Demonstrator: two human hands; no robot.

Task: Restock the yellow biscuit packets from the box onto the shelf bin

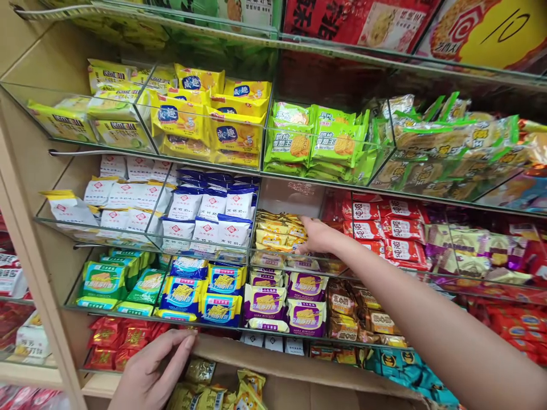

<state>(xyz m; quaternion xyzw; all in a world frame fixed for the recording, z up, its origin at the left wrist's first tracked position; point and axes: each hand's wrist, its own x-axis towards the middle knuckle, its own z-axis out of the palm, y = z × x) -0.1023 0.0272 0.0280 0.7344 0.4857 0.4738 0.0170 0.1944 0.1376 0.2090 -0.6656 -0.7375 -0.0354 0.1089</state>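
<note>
Near the camera, the left hand (154, 367) pinches the rim of an open cardboard box (307, 370) between thumb and fingers, with yellow snack packets (205, 396) inside. The box's flap partly blocks the lowest row of red packets (122, 339), while the right forearm (401, 296) crosses before brown packets (342, 302). Beyond, above purple-and-white soda biscuit packs (265, 302), the right hand (318, 234) reaches over a clear front panel (294, 261) to touch small yellow packets (273, 228), thumb and fingers apart; whether they grip one cannot be told. Blue-topped white packets (211, 205) sit alongside.
</note>
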